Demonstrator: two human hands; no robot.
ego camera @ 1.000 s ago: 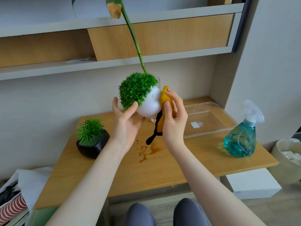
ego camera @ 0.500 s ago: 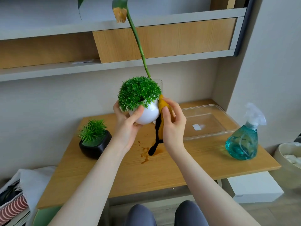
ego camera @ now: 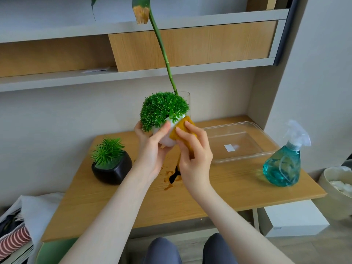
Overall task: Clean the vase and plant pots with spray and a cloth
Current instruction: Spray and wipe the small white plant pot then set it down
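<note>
Since the earlier frames the white pot (ego camera: 167, 137) has been tipped more upright and the cloth (ego camera: 182, 130) has been brought from its right side round to the near face. The pot, with its round green bush, is held in the air above the desk (ego camera: 219, 189), in front of the glass vase (ego camera: 185, 100), so that every side can be reached without rubbing against the wood. The left hand (ego camera: 152, 149) is wrapped round the pot's left and underside, thumb across the front, to steady it against the wiping pressure. The right hand (ego camera: 194, 155) is closed on the yellow cloth, whose fingers press it flat to the pot; a dark strip of the cloth hangs below the palm. The black pot (ego camera: 112, 168) stands on the desk at the left, judged to be either done or waiting. The spray bottle (ego camera: 283, 162) is set at the right, near the edge, within easy reach. A clear tray (ego camera: 266, 143) lies far right, and a brown spill (ego camera: 169, 178) marks the desk beneath the hands.
</note>
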